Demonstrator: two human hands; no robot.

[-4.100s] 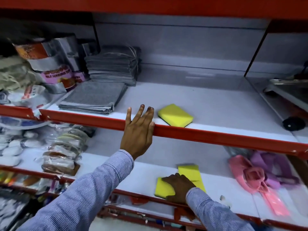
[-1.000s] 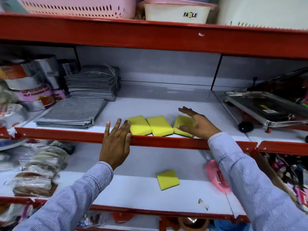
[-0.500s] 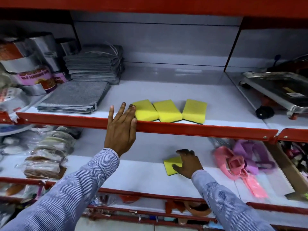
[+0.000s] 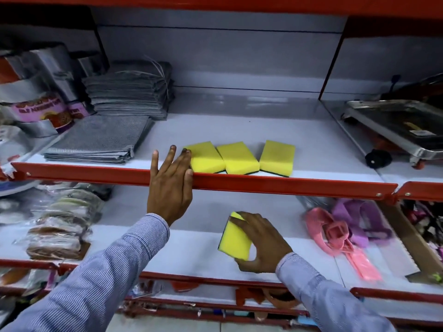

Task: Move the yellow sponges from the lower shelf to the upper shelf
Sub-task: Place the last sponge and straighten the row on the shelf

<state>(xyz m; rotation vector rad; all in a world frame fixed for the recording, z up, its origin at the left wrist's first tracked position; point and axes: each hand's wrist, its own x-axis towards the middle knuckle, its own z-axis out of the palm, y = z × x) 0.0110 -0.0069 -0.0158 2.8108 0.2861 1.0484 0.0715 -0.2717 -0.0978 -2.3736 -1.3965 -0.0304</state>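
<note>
Three yellow sponges lie in a row near the front of the upper shelf (image 4: pixel 311 130): a left sponge (image 4: pixel 206 158), a middle sponge (image 4: pixel 238 158) and a right sponge (image 4: pixel 278 157). My right hand (image 4: pixel 260 243) grips a fourth yellow sponge (image 4: pixel 236 239) with a dark green underside, tilted and lifted just above the white lower shelf (image 4: pixel 191 255). My left hand (image 4: pixel 171 185) rests flat on the red front rail (image 4: pixel 287 185) of the upper shelf, fingers spread, its fingertips beside the left sponge.
Grey folded cloths (image 4: pixel 100 140) and a taller cloth stack (image 4: pixel 129 92) fill the upper shelf's left, with foil packs (image 4: pixel 36 99) beyond. A steel tray (image 4: pixel 395 125) stands at the right. Pink and purple items (image 4: pixel 340 233) and bagged scrubbers (image 4: pixel 57 226) lie on the lower shelf.
My right hand has closed around the sponge on the lower shelf and raised it, tilted, off the surface. My left hand stays on the rail.
</note>
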